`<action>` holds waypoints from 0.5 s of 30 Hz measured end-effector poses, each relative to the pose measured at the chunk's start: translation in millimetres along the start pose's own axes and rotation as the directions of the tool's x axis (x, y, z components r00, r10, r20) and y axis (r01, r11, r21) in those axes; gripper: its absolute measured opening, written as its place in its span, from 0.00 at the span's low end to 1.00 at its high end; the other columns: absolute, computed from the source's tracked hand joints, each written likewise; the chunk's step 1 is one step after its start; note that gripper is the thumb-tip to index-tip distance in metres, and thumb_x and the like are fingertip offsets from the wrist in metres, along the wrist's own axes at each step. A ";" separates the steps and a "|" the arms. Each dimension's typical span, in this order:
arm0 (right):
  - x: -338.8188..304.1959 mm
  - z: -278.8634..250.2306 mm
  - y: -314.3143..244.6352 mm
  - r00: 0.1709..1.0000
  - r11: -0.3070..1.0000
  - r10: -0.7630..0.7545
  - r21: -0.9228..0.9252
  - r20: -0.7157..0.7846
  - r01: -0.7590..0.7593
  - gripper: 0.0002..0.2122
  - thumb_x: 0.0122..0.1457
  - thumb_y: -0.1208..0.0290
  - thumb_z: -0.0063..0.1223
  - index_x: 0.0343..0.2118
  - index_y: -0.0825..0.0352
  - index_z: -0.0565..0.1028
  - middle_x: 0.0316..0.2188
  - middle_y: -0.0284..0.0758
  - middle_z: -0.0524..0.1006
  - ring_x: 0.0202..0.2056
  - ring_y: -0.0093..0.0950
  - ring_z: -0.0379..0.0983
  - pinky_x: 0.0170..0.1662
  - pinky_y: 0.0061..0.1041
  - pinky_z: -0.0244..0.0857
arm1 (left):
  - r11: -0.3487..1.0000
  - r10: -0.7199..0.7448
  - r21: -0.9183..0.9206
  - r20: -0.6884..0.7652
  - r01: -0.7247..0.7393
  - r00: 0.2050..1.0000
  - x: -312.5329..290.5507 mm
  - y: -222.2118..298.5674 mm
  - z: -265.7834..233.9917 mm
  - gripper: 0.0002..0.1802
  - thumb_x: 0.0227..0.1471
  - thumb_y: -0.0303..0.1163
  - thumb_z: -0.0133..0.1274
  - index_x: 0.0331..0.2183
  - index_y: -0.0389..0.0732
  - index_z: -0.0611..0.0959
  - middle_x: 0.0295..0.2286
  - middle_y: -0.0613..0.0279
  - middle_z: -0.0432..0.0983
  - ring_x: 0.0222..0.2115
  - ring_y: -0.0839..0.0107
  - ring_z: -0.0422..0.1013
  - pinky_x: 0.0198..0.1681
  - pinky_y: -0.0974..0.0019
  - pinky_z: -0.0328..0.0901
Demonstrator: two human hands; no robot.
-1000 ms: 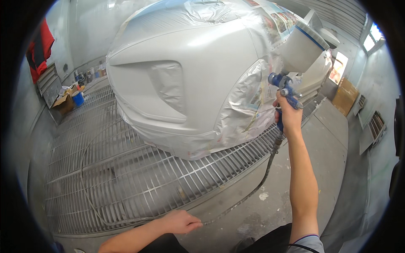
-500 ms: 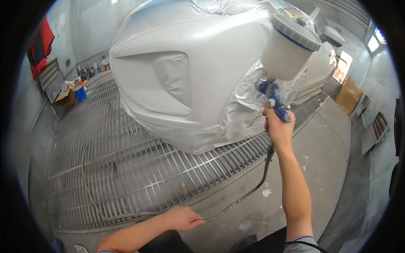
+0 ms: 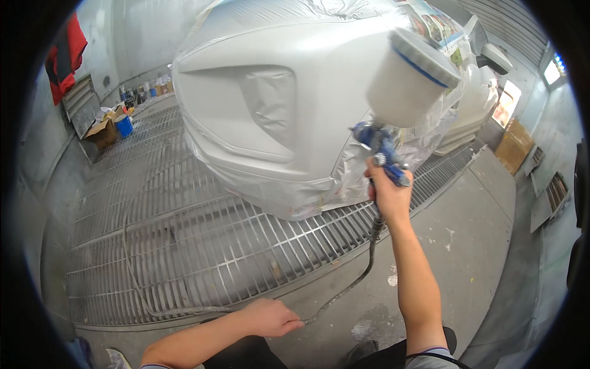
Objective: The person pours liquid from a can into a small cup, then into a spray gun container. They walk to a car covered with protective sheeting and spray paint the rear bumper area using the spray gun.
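Note:
A blue spray gun (image 3: 382,147) with a large white cup (image 3: 409,83) on top is gripped in my right hand (image 3: 391,194), its nozzle facing left toward the car bumper (image 3: 332,104). The bumper is whitish, with masking film (image 3: 270,104) over its recess and along its lower edge. From the gun's handle a dark air hose (image 3: 359,273) sags down to my left hand (image 3: 270,318), which is closed around it low in front of me. The fingers of the right hand at the trigger are partly hidden.
A metal floor grating (image 3: 203,246) runs under and left of the car. Left of it stand a cardboard box (image 3: 101,133), a blue can (image 3: 123,125) and several paint containers (image 3: 144,93). A red and black garment (image 3: 66,58) hangs on the left wall. Cardboard (image 3: 515,142) leans at the right.
My right hand and the spray gun have moved left and slightly down along the bumper. The left hand stays on the hose. The view has shifted a little.

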State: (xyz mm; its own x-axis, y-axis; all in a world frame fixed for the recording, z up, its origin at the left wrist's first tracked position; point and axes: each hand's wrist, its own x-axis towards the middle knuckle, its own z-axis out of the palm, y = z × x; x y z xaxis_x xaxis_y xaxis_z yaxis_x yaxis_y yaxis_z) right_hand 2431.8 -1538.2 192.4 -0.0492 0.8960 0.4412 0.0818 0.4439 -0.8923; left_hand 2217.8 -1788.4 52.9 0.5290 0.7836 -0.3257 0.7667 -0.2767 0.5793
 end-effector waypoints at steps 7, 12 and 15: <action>21.5 -68.0 24.5 0.958 0.998 -0.060 0.001 -0.280 0.063 0.16 0.64 0.62 0.67 0.26 0.71 0.79 0.17 0.30 0.75 0.13 0.19 0.68 0.18 0.23 0.59 | 0.999 0.002 0.032 0.003 -0.002 1.000 8.9 0.8 1.1 0.25 0.70 0.55 0.44 0.40 0.49 0.89 0.31 0.53 0.86 0.35 0.45 0.81 0.38 0.43 0.75; 8.4 -77.3 39.4 0.915 0.991 -0.047 -0.131 -0.400 -0.006 0.16 0.64 0.64 0.66 0.26 0.71 0.80 0.18 0.29 0.75 0.16 0.19 0.69 0.20 0.22 0.61 | 0.999 -0.026 0.039 -0.021 0.026 0.999 9.2 2.7 -1.4 0.24 0.70 0.54 0.44 0.39 0.49 0.89 0.31 0.53 0.86 0.34 0.44 0.81 0.37 0.43 0.75; -19.3 -47.0 35.5 0.942 0.979 -0.005 -0.192 -0.335 -0.063 0.14 0.64 0.66 0.67 0.28 0.72 0.80 0.18 0.28 0.75 0.17 0.17 0.70 0.22 0.22 0.63 | 0.999 -0.007 0.052 -0.036 0.009 0.999 7.3 -1.1 1.5 0.25 0.70 0.53 0.45 0.37 0.48 0.89 0.29 0.52 0.85 0.33 0.44 0.80 0.37 0.42 0.75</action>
State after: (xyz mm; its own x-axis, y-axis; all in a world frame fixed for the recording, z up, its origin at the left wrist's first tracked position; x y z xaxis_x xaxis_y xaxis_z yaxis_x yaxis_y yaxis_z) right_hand 2482.4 -1539.4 156.7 0.2869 0.8446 0.4519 0.2744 0.3795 -0.8835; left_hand 2221.3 -1783.2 48.8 0.5099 0.8050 -0.3032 0.7894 -0.2979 0.5368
